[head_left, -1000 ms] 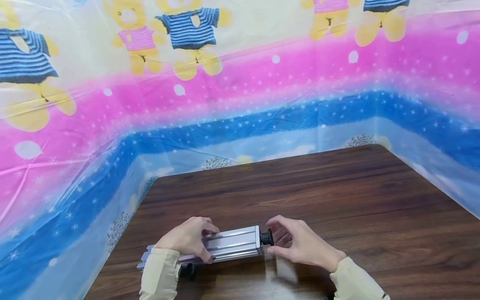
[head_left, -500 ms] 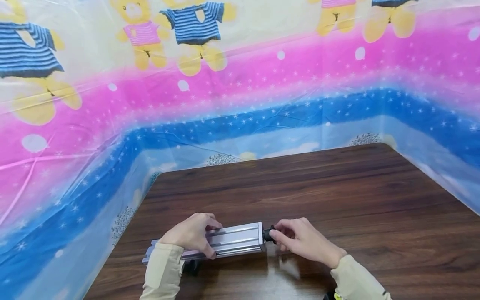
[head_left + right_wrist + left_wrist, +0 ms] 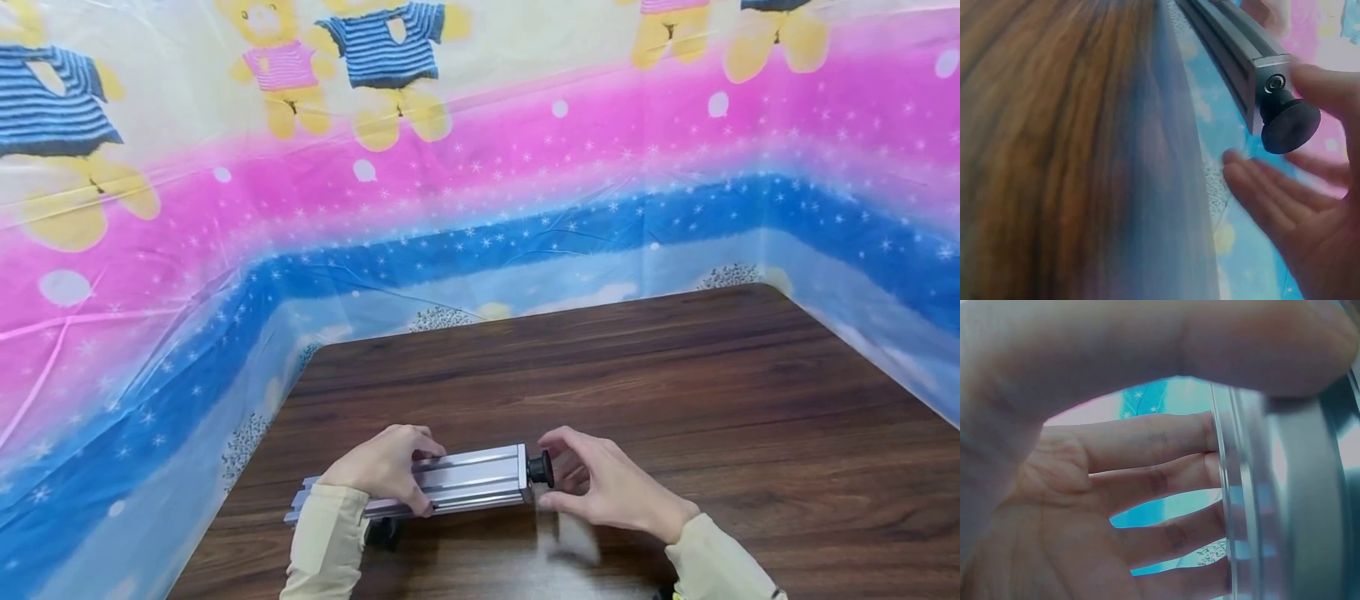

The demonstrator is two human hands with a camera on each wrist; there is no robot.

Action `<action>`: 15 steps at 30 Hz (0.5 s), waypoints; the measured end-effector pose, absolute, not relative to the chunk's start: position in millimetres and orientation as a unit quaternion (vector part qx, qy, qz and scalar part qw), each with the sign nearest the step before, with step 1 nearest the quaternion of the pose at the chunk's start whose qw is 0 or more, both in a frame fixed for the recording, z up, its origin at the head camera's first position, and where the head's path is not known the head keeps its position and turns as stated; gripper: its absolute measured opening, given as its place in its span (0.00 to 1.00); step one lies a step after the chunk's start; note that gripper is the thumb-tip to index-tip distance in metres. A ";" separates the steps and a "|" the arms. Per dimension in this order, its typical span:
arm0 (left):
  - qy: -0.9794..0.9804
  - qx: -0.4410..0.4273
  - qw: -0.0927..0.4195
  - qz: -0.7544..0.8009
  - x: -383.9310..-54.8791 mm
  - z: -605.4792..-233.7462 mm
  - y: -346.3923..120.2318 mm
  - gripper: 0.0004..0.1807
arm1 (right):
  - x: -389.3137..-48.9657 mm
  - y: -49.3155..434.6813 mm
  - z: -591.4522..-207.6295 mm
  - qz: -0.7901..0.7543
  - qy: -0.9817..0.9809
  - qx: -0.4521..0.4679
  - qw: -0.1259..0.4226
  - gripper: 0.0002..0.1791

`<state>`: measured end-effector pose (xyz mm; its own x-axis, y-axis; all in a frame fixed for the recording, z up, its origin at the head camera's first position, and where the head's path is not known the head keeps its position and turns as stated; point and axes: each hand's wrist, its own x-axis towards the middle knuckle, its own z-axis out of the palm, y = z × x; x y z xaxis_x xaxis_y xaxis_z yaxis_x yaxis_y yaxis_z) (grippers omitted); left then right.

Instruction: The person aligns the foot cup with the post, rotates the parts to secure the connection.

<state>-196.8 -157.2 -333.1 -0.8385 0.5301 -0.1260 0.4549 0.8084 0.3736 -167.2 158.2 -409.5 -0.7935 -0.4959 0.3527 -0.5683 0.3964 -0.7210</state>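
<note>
A silver aluminium extrusion with long grooves lies across the front of the view, held above the table. My left hand grips it from above, thumb on the near side and fingers on the far side; in the left wrist view the thumb presses its face. From its right end sticks a round black knob. Around this knob my right hand is spread, thumb and fingers apart. The right wrist view shows a gap between the knob and the fingers, and a socket screw beside its stem.
Below the extrusion, near my left sleeve, is another black part, partly hidden. The dark wooden table reaches back to a printed curtain along its far and side edges. A black and yellow item shows at the right sleeve.
Half a second ago my right fingers pinched the knob; now they are spread off it, as they were one second ago. The left hand keeps its grip on the extrusion.
</note>
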 end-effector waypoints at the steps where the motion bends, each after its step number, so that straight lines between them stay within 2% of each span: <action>1: 0.944 0.261 0.113 0.166 -197.0 -333.5 -157.3 0.35 | -167.5 158.5 -410.5 0.446 -0.829 0.333 0.055 0.23; 3: 0.944 0.264 0.113 0.164 -197.9 -334.4 -157.3 0.34 | -168.1 159.0 -411.9 0.448 -0.819 0.351 0.071 0.25; 6: 0.940 0.279 0.111 0.160 -199.1 -335.5 -157.1 0.34 | -168.9 159.8 -412.8 0.447 -0.818 0.354 0.073 0.21; 9: 0.939 0.284 0.111 0.157 -199.3 -335.6 -156.5 0.34 | -169.1 161.1 -412.1 0.442 -0.830 0.337 0.057 0.16; 15: 0.940 0.275 0.116 0.164 -197.7 -334.1 -153.8 0.34 | -169.3 160.4 -409.6 0.457 -0.840 0.293 -0.002 0.18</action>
